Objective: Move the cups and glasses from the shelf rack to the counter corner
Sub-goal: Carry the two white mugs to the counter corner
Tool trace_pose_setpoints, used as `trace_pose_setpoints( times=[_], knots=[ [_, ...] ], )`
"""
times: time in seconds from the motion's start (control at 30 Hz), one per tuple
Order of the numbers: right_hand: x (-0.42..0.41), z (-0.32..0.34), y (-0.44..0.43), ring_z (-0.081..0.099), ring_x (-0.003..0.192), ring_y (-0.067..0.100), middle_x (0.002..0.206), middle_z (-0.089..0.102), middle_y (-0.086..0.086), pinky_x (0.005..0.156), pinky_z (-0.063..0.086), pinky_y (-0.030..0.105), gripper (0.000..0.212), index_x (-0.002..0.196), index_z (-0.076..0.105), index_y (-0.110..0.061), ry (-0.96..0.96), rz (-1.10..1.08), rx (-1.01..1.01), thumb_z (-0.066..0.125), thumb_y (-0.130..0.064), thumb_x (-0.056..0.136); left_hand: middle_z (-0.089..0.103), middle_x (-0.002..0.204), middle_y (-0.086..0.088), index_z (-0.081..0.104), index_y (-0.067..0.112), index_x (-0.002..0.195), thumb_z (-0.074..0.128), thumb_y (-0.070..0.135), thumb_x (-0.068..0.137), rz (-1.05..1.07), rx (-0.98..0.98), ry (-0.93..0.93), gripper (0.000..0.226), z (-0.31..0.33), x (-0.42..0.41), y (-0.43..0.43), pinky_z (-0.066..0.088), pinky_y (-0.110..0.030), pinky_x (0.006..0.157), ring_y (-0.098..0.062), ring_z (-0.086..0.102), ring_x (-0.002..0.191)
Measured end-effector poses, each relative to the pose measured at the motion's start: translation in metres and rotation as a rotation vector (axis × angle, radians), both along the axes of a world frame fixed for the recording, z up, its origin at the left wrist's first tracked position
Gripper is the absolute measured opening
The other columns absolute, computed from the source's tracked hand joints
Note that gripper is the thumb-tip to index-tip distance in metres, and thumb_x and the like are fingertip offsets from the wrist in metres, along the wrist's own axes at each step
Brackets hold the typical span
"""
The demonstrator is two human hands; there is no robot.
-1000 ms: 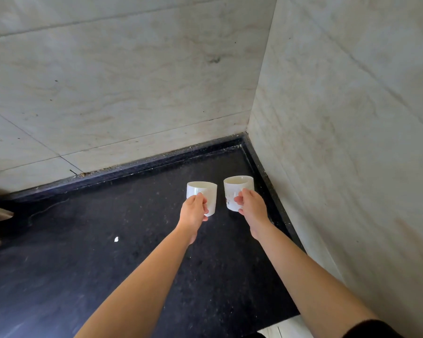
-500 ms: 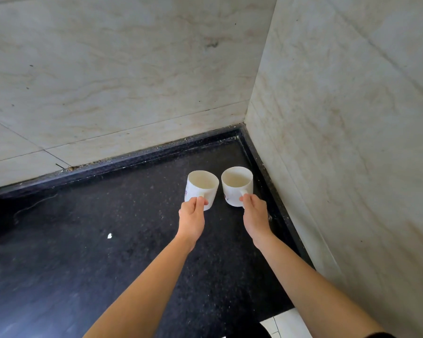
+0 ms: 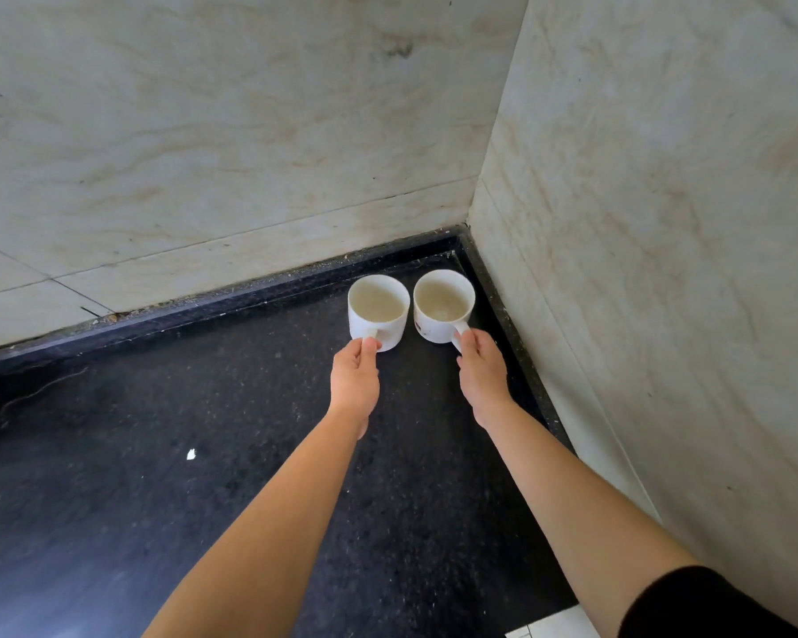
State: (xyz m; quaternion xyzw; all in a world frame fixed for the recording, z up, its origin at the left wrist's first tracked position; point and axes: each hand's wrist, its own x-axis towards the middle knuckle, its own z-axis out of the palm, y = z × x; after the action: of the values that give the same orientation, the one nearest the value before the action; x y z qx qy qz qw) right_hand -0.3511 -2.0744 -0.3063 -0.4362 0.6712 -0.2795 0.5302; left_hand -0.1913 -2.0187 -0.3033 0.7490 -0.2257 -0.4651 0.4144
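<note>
Two white cups stand upright side by side in the far right corner of the black counter [image 3: 203, 453]. My left hand [image 3: 355, 382] pinches the handle of the left cup [image 3: 378, 310]. My right hand [image 3: 482, 375] grips the handle of the right cup [image 3: 443, 306], which has small dark marks on its side. Both cups look empty, and their bases seem to rest on the counter. The shelf rack is out of view.
Pale marble walls close the corner at the back [image 3: 249, 131] and on the right [image 3: 664, 223]. A raised black lip runs along both walls. A small white speck [image 3: 191, 454] lies on the counter to the left. The counter's front edge shows at the bottom right.
Both hands have carried the cups forward and down into the corner. The cups were held above the counter before and now sit close to the back lip.
</note>
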Motion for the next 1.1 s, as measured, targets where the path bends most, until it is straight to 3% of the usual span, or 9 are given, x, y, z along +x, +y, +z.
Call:
trace_pose_setpoints(
  times=[0.23, 0.37, 0.47, 0.53, 0.6, 0.67, 0.73, 0.9, 1.1],
  knots=[
    [0.011, -0.013, -0.05, 0.059, 0.108, 0.023, 0.115, 0.063, 0.002, 0.09, 0.048, 0.036, 0.036, 0.128, 0.06, -0.018, 0.064, 0.01, -0.069, 0.035, -0.034, 0.108, 0.058, 0.089, 0.017, 0.063, 0.035, 0.089, 0.044, 0.04, 0.103, 0.01, 0.011, 0.008, 0.024, -0.015, 0.001, -0.039, 0.051, -0.043, 0.095, -0.005, 0.054, 0.085],
    [0.009, -0.022, -0.059, 0.06, 0.113, 0.022, 0.12, 0.063, 0.0, 0.1, 0.05, 0.043, 0.037, 0.129, 0.061, -0.019, 0.091, -0.012, -0.109, 0.037, -0.036, 0.107, 0.058, 0.087, 0.018, 0.062, 0.036, 0.088, 0.044, 0.041, 0.103, -0.024, 0.005, -0.032, 0.024, -0.026, 0.004, -0.05, 0.051, -0.044, 0.095, -0.003, 0.054, 0.083],
    [0.008, -0.025, -0.058, 0.061, 0.111, 0.024, 0.121, 0.067, 0.003, 0.099, 0.05, 0.044, 0.038, 0.126, 0.064, -0.019, 0.108, -0.019, -0.136, 0.038, -0.037, 0.106, 0.057, 0.088, 0.019, 0.06, 0.037, 0.088, 0.044, 0.042, 0.103, -0.027, 0.004, -0.043, 0.023, -0.03, 0.004, -0.051, 0.051, -0.041, 0.093, -0.001, 0.053, 0.083],
    [0.006, -0.022, -0.057, 0.06, 0.105, 0.021, 0.116, 0.067, 0.003, 0.093, 0.049, 0.04, 0.038, 0.123, 0.066, -0.017, 0.115, 0.011, -0.137, 0.038, -0.036, 0.106, 0.059, 0.098, 0.019, 0.06, 0.036, 0.097, 0.043, 0.045, 0.103, -0.046, 0.021, -0.031, 0.019, -0.025, 0.004, -0.051, 0.05, -0.04, 0.093, -0.001, 0.053, 0.086],
    [0.002, -0.013, -0.054, 0.055, 0.099, 0.019, 0.106, 0.062, -0.001, 0.086, 0.042, 0.034, 0.036, 0.118, 0.067, -0.018, 0.146, 0.085, -0.127, 0.038, -0.036, 0.106, 0.062, 0.115, 0.011, 0.058, 0.027, 0.12, 0.04, 0.05, 0.102, -0.124, 0.058, -0.066, 0.034, -0.014, 0.004, -0.049, 0.05, -0.038, 0.094, -0.005, 0.057, 0.097],
    [-0.003, 0.003, -0.048, 0.054, 0.109, 0.022, 0.112, 0.061, 0.002, 0.09, 0.041, 0.035, 0.034, 0.12, 0.063, -0.02, 0.208, 0.154, -0.141, 0.037, -0.036, 0.106, 0.052, 0.145, 0.002, 0.045, 0.02, 0.143, 0.038, 0.051, 0.102, -0.221, 0.099, -0.214, 0.052, 0.005, 0.006, -0.041, 0.044, -0.043, 0.106, -0.019, 0.052, 0.126],
    [-0.004, 0.03, -0.046, 0.053, 0.129, 0.026, 0.137, 0.06, 0.005, 0.104, 0.042, 0.039, 0.042, 0.137, 0.057, -0.013, 0.281, 0.19, -0.222, 0.038, -0.034, 0.106, 0.03, 0.161, -0.003, 0.033, 0.019, 0.152, 0.036, 0.047, 0.103, -0.317, 0.093, -0.422, 0.057, 0.029, 0.013, -0.031, 0.031, -0.048, 0.116, -0.027, 0.032, 0.146],
    [0.009, 0.141, -0.056, 0.041, 0.143, 0.022, 0.153, 0.048, 0.004, 0.113, 0.034, 0.036, 0.046, 0.149, 0.046, -0.016, 0.322, 0.266, -0.461, 0.038, -0.032, 0.106, 0.016, 0.166, -0.005, 0.027, 0.017, 0.155, 0.03, 0.044, 0.105, -0.379, -0.006, -0.863, 0.057, 0.147, 0.053, -0.026, 0.024, -0.052, 0.118, -0.03, 0.017, 0.151],
    [0.056, 0.298, -0.048, 0.034, 0.146, 0.033, 0.155, 0.042, 0.018, 0.117, 0.03, 0.045, 0.046, 0.148, 0.047, -0.011, 0.373, 0.361, -1.014, 0.041, -0.03, 0.106, 0.017, 0.166, -0.008, 0.027, 0.019, 0.155, 0.02, 0.05, 0.105, -0.185, -0.194, -1.42, 0.06, 0.337, 0.099, 0.02, 0.022, -0.052, 0.119, -0.032, 0.019, 0.151]
  ],
)
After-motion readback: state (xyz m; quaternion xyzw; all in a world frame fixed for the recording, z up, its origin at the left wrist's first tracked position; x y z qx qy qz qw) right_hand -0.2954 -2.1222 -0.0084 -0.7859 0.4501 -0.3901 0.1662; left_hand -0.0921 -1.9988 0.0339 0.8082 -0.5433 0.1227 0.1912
